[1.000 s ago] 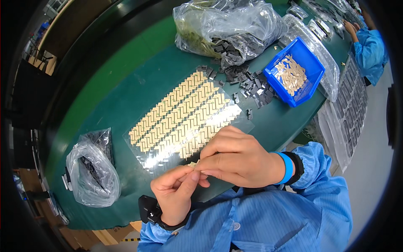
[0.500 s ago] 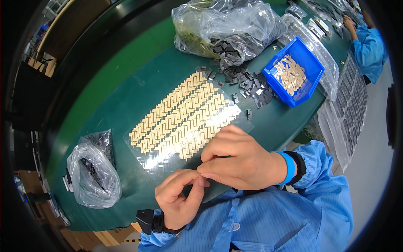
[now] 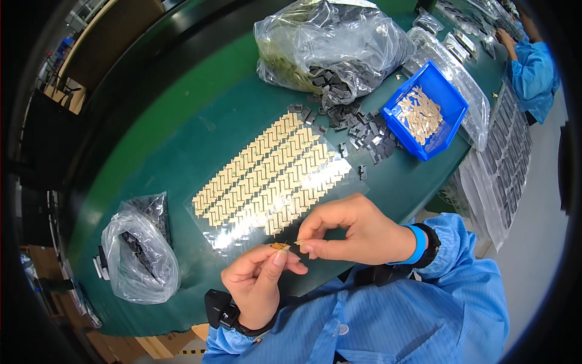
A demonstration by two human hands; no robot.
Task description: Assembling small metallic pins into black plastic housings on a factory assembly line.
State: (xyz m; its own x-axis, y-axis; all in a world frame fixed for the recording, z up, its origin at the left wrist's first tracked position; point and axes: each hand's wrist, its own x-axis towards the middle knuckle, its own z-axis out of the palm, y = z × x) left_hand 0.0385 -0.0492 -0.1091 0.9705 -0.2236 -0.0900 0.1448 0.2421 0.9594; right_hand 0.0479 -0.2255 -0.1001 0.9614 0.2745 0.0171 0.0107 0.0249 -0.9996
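Near the table's front edge, my left hand (image 3: 256, 280) pinches a small tan-and-orange piece (image 3: 280, 246) between thumb and fingertips. Just right of it, my right hand (image 3: 361, 233) has thumb and forefinger closed on a tiny thin sliver, too small to name. A narrow gap separates the two hands' fingertips. Beyond them lies a clear sheet (image 3: 213, 242) carrying rows of tan L-shaped adhesive pieces (image 3: 267, 173), with glare across its near side.
A blue bin (image 3: 451, 124) of loose tan pieces stands right. Small black parts (image 3: 370, 133) spill from a large clear bag (image 3: 339, 39). Another bag (image 3: 142, 267) lies left beside markers (image 3: 100, 267). A co-worker's blue sleeve (image 3: 533, 73) shows far right.
My hands, fingertips together before, have come apart; my right fingers have drawn back to the right. The tan-and-orange piece now shows in my left fingertips. The whole view has shifted slightly.
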